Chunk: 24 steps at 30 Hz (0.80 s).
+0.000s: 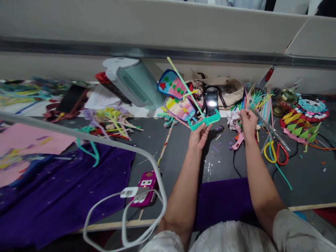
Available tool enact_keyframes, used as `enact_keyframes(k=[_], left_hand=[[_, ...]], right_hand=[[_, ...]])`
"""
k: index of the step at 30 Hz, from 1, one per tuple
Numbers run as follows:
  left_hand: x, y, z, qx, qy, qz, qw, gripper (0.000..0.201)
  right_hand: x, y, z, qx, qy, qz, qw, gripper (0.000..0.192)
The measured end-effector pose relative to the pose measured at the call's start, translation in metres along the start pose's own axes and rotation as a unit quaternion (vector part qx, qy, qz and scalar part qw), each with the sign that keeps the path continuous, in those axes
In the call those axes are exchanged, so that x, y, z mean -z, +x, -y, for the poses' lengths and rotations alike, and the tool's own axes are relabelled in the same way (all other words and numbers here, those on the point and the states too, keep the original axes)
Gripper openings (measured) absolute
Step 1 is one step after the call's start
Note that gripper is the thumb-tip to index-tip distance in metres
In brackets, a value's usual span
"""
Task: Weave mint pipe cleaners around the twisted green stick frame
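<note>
Head view, nearest edge: white charging cable (126, 210) loops over a purple cloth (65, 199) beside a magenta power strip (145, 189); both forearms reach forward across the dark grey desk (183, 154).
Left hand (198, 134): raised off the desk, palm turned up, fingers closed on a flat teal foam strip (206, 121) pinched near its middle; a long yellow-green pipe cleaner (183, 84) rises from the grip and slants up to the left.
Right hand (248, 120): stretched further out, fingers curled into a pinch at the lower ends of a bundle of coloured pipe cleaners and straws (258, 99); whether one stem is already gripped I cannot tell.
Step in hand: by the look of it, picking another stem from the bundle while the teal piece is kept ready.
Next move calls for: a clean pinch on a single stem, drawn free without dragging its neighbours, then brought across to the left hand.
Just beside the right hand: pink hot glue gun (237, 141) lying on the desk, yellow-and-red handled scissors (275, 154) to its right.
Further back: colourful felt shapes (174, 94), a black phone (211, 101) leaning on a beige bag (231, 91), a pale green cylinder-shaped appliance (133, 82) on its side.
</note>
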<state>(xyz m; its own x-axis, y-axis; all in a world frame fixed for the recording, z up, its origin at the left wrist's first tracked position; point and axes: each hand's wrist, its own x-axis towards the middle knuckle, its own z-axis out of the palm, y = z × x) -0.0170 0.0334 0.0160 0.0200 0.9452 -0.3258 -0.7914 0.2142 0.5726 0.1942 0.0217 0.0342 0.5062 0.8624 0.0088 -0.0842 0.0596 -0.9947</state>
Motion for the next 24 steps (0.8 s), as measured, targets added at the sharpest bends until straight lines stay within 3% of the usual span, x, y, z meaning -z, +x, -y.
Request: enact_keyframes(k=[3,5,9,13,16,20,24], left_hand=[[-0.001,-0.001,0.002,0.004,-0.012,-0.001,1.0,0.048],[-0.002,-0.001,0.004,0.008,-0.014,0.001,1.0,0.051],[-0.002,-0.001,0.006,0.011,-0.018,-0.008,1.0,0.054],[-0.004,-0.002,0.006,0.01,-0.023,-0.01,1.0,0.05],[-0.004,-0.002,0.007,0.007,-0.02,-0.004,1.0,0.046],[-0.002,-0.001,0.009,0.008,-0.014,0.001,1.0,0.045],[-0.001,0.0,0.01,0.006,-0.011,0.004,1.0,0.051]], right_hand=[[0.033,0.01,0.008,0.118,-0.081,-0.153,0.978,0.028],[0.051,0.012,0.013,0.143,-0.179,-0.168,0.959,0.024],[0.067,0.009,0.023,0.14,-0.34,-0.102,0.924,0.019],[0.064,0.005,0.027,0.142,-0.422,-0.007,0.895,0.014],[0.06,0.004,0.022,0.153,-0.494,0.044,0.855,0.018],[0.057,0.006,0.012,0.178,-0.561,0.059,0.806,0.024],[0.055,0.007,0.006,0.199,-0.583,0.041,0.786,0.024]])
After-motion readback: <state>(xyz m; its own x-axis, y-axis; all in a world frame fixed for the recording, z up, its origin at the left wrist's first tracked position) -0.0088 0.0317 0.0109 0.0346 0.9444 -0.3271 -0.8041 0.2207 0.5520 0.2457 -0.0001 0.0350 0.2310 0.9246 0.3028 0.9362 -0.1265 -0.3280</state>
